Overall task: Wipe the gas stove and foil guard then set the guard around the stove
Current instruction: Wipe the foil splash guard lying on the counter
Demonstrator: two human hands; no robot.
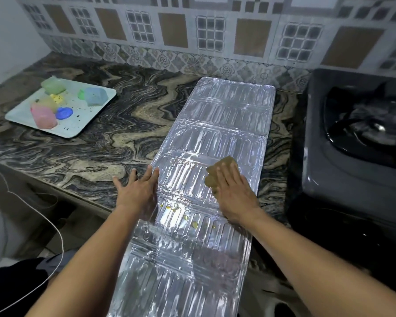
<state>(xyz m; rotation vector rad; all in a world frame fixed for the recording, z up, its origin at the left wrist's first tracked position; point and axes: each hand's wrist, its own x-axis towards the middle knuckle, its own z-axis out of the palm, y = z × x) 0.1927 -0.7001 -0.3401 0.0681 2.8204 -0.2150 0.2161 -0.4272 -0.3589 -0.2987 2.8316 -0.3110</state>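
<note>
The silver foil guard (222, 133) lies flat and unfolded on the marbled counter, running from the tiled wall to past the front edge. My right hand (233, 193) presses a brown cloth (220, 172) flat onto the guard's right middle. My left hand (137, 188) rests palm down with fingers spread, half on the guard's left edge and half on the counter. Small yellow oily spots (188, 217) sit on the foil just below my hands. The dark grey gas stove (343, 170) stands to the right of the guard, its black burner grate (373, 126) at the frame's right edge.
A pale tray (82, 126) with several small coloured containers sits at the back left of the counter (105, 138). A thin white cord (55, 225) hangs in front of the counter at the lower left. The tiled wall (192, 30) closes the back.
</note>
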